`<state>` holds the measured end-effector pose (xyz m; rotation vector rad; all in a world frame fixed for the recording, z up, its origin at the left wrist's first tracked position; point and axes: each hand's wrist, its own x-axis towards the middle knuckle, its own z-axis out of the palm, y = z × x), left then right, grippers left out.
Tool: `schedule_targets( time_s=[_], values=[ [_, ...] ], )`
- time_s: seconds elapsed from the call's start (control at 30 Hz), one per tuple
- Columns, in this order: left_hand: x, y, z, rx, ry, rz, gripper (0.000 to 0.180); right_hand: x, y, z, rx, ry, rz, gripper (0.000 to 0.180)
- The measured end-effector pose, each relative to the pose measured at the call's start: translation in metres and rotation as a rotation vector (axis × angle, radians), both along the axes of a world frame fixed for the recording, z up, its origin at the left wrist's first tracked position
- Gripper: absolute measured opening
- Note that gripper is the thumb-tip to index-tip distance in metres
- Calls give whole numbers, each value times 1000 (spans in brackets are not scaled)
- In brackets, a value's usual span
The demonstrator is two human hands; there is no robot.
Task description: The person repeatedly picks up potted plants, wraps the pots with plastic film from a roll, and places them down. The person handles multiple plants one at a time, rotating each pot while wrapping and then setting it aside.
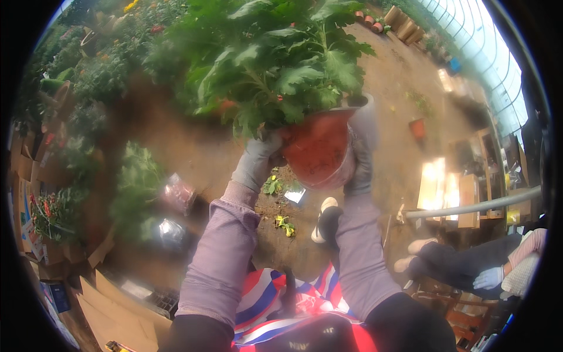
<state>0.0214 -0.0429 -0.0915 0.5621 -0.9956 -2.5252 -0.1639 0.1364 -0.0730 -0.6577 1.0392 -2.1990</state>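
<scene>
A leafy green potted plant (275, 70) is held up in front of me, between both my hands. Its reddish-orange plastic pot (316, 155) is tilted so that its side faces me. My left hand (262, 155), in a grey glove, grips the pot's left side near the rim, partly under the leaves. On the other side my right hand (359, 167), also gloved, is closed against the pot's wall. A pale grey curved thing (366, 120) shows beside the pot's right rim, above my right hand; I cannot make out what it is.
Flowering plants (88, 117) crowd the left. Plastic-wrapped pots (179, 193) stand nearer. Cardboard sheets (120, 311) lie at lower left. A small orange pot (417, 129) is on the dirt floor. To the right are a metal pipe (475, 203) and a seated person (469, 264).
</scene>
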Motion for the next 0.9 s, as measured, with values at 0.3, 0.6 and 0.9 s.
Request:
schedule_targets(
  time_s=[0.3, 0.6, 0.9],
  values=[
    [2, 10, -16, 27, 285, 101, 51, -2, 9, 4, -17, 51, 77, 61],
    [-31, 28, -19, -133, 392, 206, 47, 41, 7, 85, -381, 57, 107, 58],
    [10, 47, 6, 44, 389, 18, 45, 73, 18, 102, 445, 716, -475, 43]
  ],
)
